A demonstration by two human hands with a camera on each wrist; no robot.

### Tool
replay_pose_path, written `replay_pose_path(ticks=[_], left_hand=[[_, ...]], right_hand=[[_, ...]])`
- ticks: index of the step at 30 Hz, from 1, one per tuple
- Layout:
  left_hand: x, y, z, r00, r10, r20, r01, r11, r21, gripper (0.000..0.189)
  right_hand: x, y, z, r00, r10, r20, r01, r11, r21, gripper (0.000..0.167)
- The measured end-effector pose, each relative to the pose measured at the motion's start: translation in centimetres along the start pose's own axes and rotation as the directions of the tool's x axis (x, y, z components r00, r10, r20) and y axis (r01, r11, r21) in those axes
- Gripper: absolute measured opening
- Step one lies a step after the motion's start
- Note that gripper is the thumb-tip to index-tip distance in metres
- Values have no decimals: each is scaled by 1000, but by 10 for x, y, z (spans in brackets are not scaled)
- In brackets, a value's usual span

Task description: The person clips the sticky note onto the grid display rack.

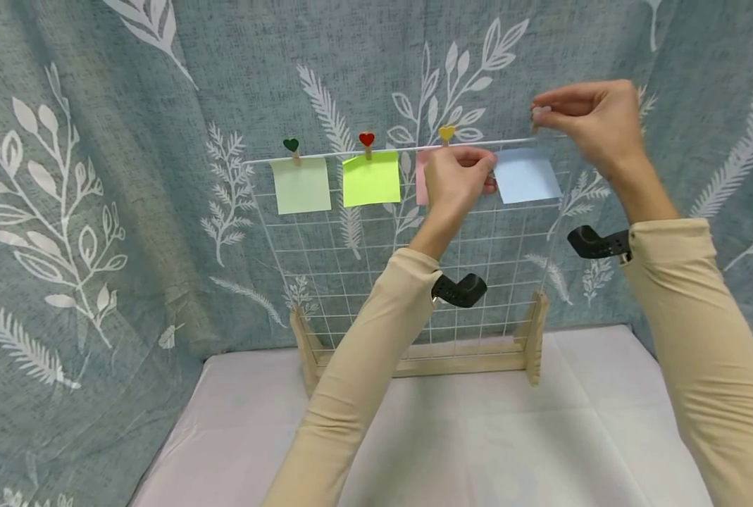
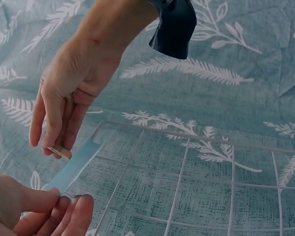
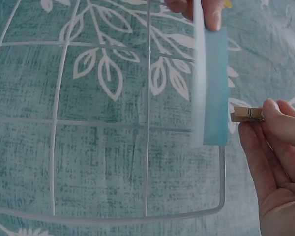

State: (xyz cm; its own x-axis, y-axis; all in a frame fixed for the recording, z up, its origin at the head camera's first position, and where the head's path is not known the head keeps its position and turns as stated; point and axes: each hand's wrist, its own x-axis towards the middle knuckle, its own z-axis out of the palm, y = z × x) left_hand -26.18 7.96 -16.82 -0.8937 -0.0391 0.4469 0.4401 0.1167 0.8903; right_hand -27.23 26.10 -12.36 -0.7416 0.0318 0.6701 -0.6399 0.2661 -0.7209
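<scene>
My left hand (image 1: 455,176) pinches the left edge of a light blue paper note (image 1: 528,176) at the top wire of a white wire grid (image 1: 370,271). In the right wrist view a narrow strip of the note (image 3: 216,88) is bent along that wire. Above the note's right end, my right hand (image 1: 594,123) holds a small wooden clothespin (image 3: 247,114) between thumb and fingers, its tip pointing at the note and a little apart from it. A pale heart decorates this clothespin in the head view. My left hand partly covers a pink note (image 1: 421,179).
Pale green (image 1: 303,186) and bright yellow-green (image 1: 371,179) notes hang from the top wire by clothespins with a green heart (image 1: 291,144) and a red heart (image 1: 366,139). A yellow-heart clothespin (image 1: 446,134) is above the pink note. Wooden feet (image 1: 534,338) hold the grid on a white-covered table (image 1: 477,436) before a leaf-patterned curtain (image 1: 160,232).
</scene>
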Motion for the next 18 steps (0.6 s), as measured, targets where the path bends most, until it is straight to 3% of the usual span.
replay_pose_path(ticks=[5, 13, 18], left_hand=[[3, 2, 3, 1000, -10, -12, 9, 1000, -24, 11], [6, 1, 9, 996, -89, -27, 86, 991, -103, 11], [7, -2, 12, 996, -84, -42, 76, 982, -174, 12]], right_hand=[[0, 2, 1, 1000, -3, -14, 2, 1000, -29, 13], [-2, 6, 3, 999, 32, -30, -33, 999, -30, 16], [-4, 11, 3, 999, 42, -17, -43, 999, -17, 15]])
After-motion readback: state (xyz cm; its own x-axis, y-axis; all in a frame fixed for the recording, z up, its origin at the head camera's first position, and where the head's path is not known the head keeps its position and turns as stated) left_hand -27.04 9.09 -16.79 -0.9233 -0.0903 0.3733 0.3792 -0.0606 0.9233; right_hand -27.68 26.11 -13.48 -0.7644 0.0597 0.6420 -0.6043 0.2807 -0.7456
